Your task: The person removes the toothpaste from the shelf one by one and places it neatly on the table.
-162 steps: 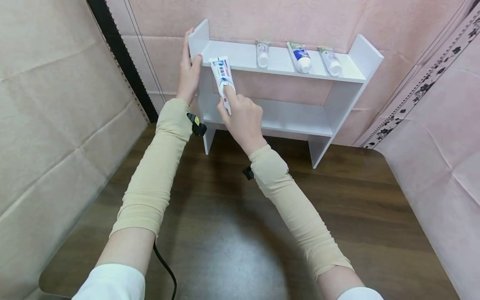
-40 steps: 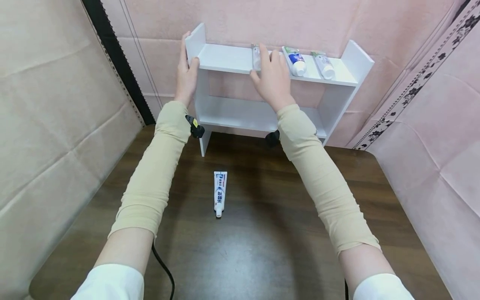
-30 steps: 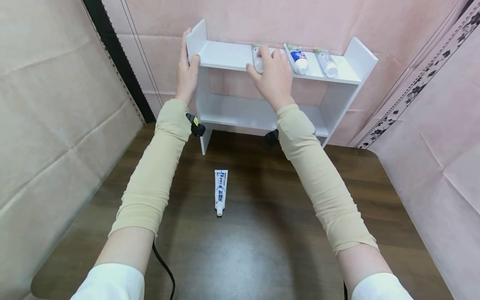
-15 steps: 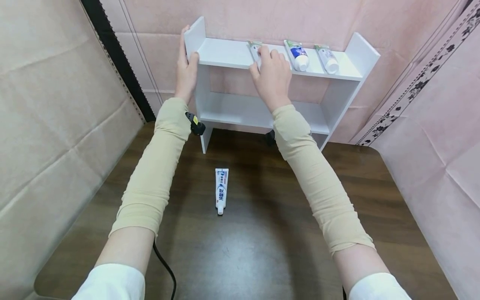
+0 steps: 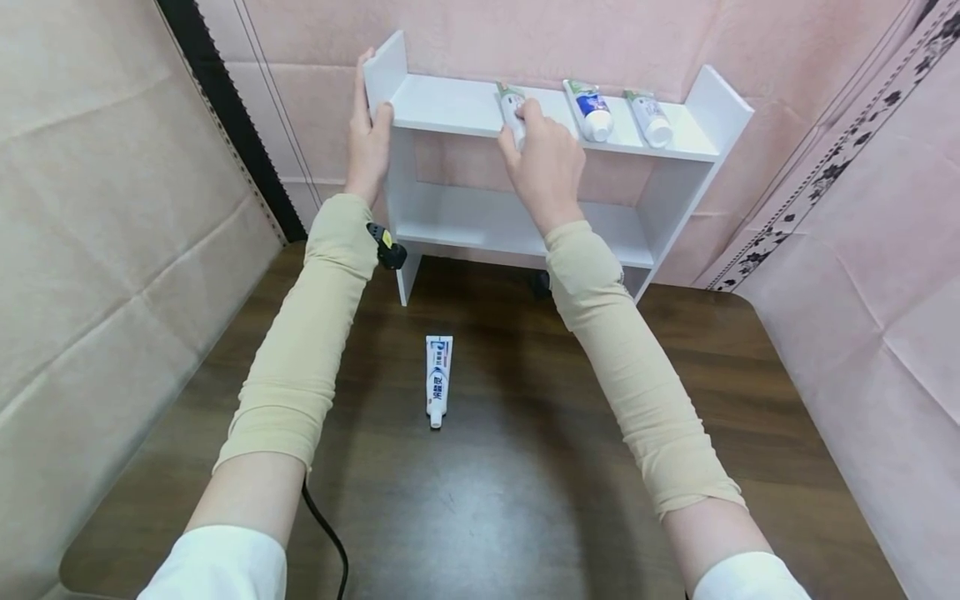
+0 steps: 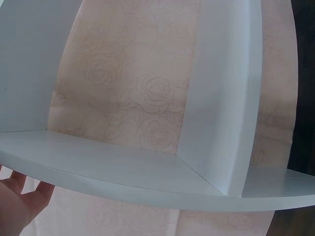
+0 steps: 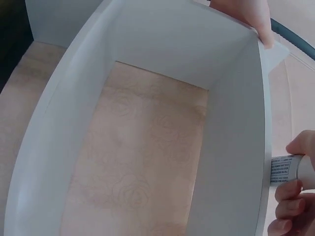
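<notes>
My left hand (image 5: 369, 133) grips the left side panel of a white two-tier shelf (image 5: 450, 104), thumb at its front edge. On the top board, my right hand (image 5: 546, 162) pinches a toothpaste tube (image 5: 512, 108) with a pale label and white cap, thumb on one side and fingers on the other. The right wrist view shows this tube (image 7: 283, 169) held at its cap end. To its right lie a blue-and-green toothpaste tube (image 5: 590, 108) and a pale one (image 5: 648, 118), caps forward. A white-and-blue toothpaste tube (image 5: 438, 379) lies on the table, cap toward me.
The shelf's lower board (image 5: 472, 218) sits above the brown wooden table (image 5: 465, 500). Pink patterned cloth (image 5: 525, 37) hangs behind the shelf, with pale cloth walls on both sides. A black cable (image 5: 327, 529) runs beside the left forearm.
The right hand has set the white-and-blue tube down on the table, moved to the leftmost tube on the top board and taken hold of it. That tube has turned slightly. The left hand stays put.
</notes>
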`<state>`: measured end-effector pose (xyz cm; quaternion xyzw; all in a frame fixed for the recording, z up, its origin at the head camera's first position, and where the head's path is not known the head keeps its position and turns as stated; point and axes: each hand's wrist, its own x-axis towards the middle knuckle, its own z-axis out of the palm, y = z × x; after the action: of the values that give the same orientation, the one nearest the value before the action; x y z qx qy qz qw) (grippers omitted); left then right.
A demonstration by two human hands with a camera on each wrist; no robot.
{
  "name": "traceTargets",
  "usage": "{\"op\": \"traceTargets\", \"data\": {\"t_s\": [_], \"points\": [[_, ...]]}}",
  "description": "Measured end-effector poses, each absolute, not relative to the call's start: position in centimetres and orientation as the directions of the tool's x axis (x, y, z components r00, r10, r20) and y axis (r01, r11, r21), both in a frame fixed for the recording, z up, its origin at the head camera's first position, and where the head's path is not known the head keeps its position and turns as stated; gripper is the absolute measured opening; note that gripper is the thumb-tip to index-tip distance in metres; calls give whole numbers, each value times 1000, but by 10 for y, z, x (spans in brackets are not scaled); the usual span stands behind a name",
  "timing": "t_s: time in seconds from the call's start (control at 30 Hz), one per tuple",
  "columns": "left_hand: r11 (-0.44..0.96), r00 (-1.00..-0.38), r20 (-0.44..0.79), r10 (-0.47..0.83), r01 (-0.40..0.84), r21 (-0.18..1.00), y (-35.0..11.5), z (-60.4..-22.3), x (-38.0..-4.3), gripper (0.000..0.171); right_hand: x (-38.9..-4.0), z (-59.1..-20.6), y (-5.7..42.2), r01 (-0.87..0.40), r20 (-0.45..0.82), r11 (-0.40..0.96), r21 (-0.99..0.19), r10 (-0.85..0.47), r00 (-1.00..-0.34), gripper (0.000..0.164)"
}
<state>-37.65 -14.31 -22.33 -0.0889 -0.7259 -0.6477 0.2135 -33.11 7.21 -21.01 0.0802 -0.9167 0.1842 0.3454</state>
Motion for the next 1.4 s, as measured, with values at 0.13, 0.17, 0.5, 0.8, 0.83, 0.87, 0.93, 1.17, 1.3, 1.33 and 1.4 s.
{"op": "traceTargets", "data": {"t_s": [0.13, 0.17, 0.5, 0.8, 0.83, 0.87, 0.93, 1.17, 1.3, 1.33, 1.4], "points": [[140, -893, 423, -150, 405, 904, -144, -224, -375, 62, -327, -213, 71, -288, 668, 914, -285, -26, -744, 33], [141, -893, 424, -150, 405, 903, -144, -225, -375, 62, -327, -214, 71, -294, 674, 913, -282, -29, -738, 32], [128, -893, 425, -150, 409, 904, -147, -227, -373, 62, -317, -220, 71, -326, 719, 910, -256, -46, -694, 30], [137, -893, 425, -149, 407, 903, -145, -224, -371, 62, -306, -224, 73, -331, 759, 917, -223, -50, -649, 28], [137, -893, 426, -149, 408, 903, -145, -224, -371, 62, -305, -224, 73, -332, 761, 917, -222, -51, -647, 27], [139, -893, 425, -148, 407, 903, -145, -223, -371, 62, -304, -225, 73, -335, 763, 916, -221, -51, -644, 27], [142, -891, 429, -147, 410, 901, -144, -223, -371, 62, -302, -226, 73, -341, 769, 915, -217, -55, -637, 27], [134, -888, 438, -143, 421, 897, -143, -223, -372, 62, -295, -232, 76, -357, 788, 910, -209, -59, -612, 28], [131, -887, 440, -139, 424, 896, -143, -223, -374, 62, -290, -236, 77, -368, 807, 909, -193, -66, -586, 28], [132, -888, 440, -138, 423, 896, -143, -223, -374, 62, -288, -237, 77, -372, 813, 909, -187, -69, -578, 28], [134, -888, 439, -138, 422, 896, -143, -224, -375, 62, -286, -241, 77, -378, 825, 909, -174, -75, -559, 27]]}}
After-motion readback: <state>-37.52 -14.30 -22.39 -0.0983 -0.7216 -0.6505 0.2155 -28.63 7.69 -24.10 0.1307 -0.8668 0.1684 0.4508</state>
